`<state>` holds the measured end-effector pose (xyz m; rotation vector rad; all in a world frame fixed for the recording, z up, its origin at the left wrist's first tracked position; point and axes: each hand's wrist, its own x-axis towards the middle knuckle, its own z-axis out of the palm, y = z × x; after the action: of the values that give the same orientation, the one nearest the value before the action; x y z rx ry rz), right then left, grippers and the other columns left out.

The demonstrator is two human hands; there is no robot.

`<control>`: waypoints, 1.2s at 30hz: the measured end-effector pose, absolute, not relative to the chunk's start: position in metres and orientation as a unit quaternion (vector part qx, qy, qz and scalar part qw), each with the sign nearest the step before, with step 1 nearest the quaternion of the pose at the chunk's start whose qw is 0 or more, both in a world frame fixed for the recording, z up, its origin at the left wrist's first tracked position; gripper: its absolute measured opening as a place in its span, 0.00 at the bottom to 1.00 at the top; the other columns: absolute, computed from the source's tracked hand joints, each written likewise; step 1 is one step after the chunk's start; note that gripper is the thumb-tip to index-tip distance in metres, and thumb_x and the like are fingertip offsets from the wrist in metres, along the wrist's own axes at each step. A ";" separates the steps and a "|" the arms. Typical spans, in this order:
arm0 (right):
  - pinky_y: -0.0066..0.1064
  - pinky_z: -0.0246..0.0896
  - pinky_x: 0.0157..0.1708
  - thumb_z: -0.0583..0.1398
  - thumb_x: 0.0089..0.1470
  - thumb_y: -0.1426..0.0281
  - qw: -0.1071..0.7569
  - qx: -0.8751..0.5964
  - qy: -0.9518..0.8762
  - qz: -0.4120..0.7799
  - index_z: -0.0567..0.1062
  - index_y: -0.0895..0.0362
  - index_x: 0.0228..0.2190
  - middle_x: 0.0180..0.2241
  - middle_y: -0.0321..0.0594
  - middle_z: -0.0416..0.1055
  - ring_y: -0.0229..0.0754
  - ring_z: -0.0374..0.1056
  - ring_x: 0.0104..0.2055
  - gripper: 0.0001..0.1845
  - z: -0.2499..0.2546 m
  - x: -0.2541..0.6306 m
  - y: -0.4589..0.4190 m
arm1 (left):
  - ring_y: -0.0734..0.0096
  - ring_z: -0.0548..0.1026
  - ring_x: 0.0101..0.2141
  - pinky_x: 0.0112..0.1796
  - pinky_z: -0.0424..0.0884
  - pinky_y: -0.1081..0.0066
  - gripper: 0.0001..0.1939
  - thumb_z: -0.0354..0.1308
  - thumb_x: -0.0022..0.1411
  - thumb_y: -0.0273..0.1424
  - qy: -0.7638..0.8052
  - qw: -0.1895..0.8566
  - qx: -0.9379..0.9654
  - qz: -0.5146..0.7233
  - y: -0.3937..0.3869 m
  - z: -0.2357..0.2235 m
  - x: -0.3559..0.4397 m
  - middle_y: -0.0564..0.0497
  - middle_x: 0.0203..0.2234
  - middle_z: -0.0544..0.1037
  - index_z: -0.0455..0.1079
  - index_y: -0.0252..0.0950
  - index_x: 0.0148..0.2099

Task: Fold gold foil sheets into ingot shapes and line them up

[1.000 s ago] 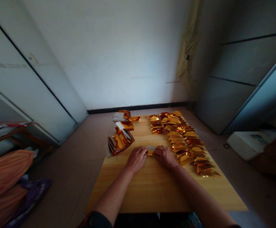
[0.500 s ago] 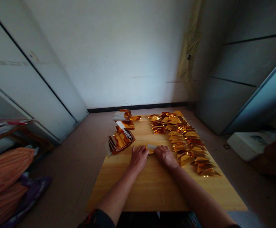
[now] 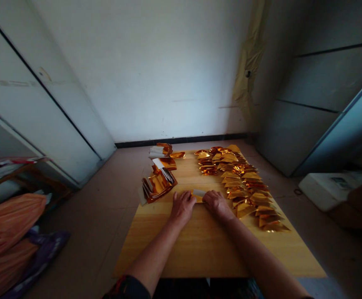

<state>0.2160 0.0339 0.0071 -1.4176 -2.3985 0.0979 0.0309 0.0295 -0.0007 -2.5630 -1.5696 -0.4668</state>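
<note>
Foil piece (image 3: 197, 199) on the table (image 3: 199, 249), between my left hand (image 3: 182, 207) and right hand (image 3: 218, 204), both closed on it. Mid-fold; next crease needs it held flat. Folded triangles (image 3: 249, 195) sit right of my hands.

Dark short sleeve (image 3: 127, 287), bare forearms (image 3: 156, 265), bare hands (image 3: 182, 207)

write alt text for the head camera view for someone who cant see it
The left hand and right hand sit either side of a small folded piece of gold foil on a pale wooden board. Rows of folded gold foil triangles lie to the right, gold foil sheets to the left.
</note>
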 end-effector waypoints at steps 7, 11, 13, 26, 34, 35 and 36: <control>0.30 0.54 0.40 0.55 0.54 0.76 0.241 -0.498 -0.821 0.138 0.75 0.55 0.33 0.34 0.40 0.74 0.41 0.66 0.40 0.10 0.001 0.222 0.049 | 0.59 0.64 0.53 0.53 0.53 0.42 0.12 0.48 0.64 0.28 -0.492 0.032 -0.860 -0.132 0.026 0.002 0.025 0.46 0.51 0.67 0.68 0.46 0.47; 0.29 0.57 0.41 0.55 0.51 0.74 0.246 -0.487 -0.816 0.190 0.76 0.55 0.33 0.34 0.39 0.75 0.40 0.68 0.38 0.10 0.001 0.225 0.058 | 0.58 0.61 0.55 0.53 0.52 0.40 0.13 0.48 0.65 0.29 -0.480 0.016 -0.869 -0.123 0.026 0.002 0.020 0.47 0.53 0.65 0.67 0.48 0.49; 0.29 0.57 0.40 0.56 0.50 0.74 0.238 -0.498 -0.810 0.199 0.76 0.55 0.33 0.33 0.39 0.75 0.40 0.68 0.38 0.10 0.003 0.224 0.058 | 0.57 0.61 0.55 0.53 0.52 0.39 0.13 0.48 0.65 0.29 -0.473 0.017 -0.873 -0.116 0.026 0.001 0.018 0.46 0.53 0.64 0.67 0.47 0.49; 0.24 0.49 0.28 0.58 0.49 0.70 0.162 -0.613 -0.749 0.190 0.75 0.54 0.32 0.29 0.33 0.75 0.35 0.67 0.30 0.07 0.019 0.210 0.060 | 0.57 0.57 0.58 0.54 0.53 0.42 0.11 0.48 0.64 0.30 -0.472 0.004 -0.872 -0.128 0.024 -0.003 0.017 0.45 0.56 0.62 0.68 0.44 0.46; 0.24 0.51 0.30 0.60 0.47 0.70 0.143 -0.627 -0.737 0.206 0.76 0.53 0.30 0.31 0.34 0.76 0.36 0.68 0.32 0.06 0.027 0.205 0.058 | 0.56 0.56 0.58 0.53 0.53 0.41 0.11 0.48 0.64 0.31 -0.476 0.003 -0.871 -0.120 0.024 -0.006 0.016 0.45 0.57 0.61 0.67 0.44 0.48; 0.24 0.52 0.30 0.60 0.47 0.70 0.149 -0.629 -0.733 0.211 0.77 0.53 0.31 0.31 0.34 0.76 0.37 0.68 0.33 0.07 0.026 0.205 0.058 | 0.56 0.56 0.58 0.53 0.53 0.41 0.12 0.48 0.65 0.31 -0.476 0.002 -0.871 -0.119 0.024 -0.005 0.017 0.45 0.56 0.61 0.67 0.45 0.48; 0.24 0.53 0.31 0.60 0.47 0.70 0.158 -0.628 -0.730 0.216 0.77 0.53 0.33 0.31 0.34 0.76 0.37 0.68 0.33 0.09 0.025 0.206 0.058 | 0.56 0.56 0.58 0.53 0.53 0.41 0.12 0.48 0.65 0.31 -0.477 0.000 -0.871 -0.119 0.024 -0.004 0.017 0.45 0.56 0.61 0.67 0.45 0.48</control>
<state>0.2056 0.0581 0.0252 -1.7975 -2.0892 0.6180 0.0170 0.0236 -0.0042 -2.7353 -1.4972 -0.3749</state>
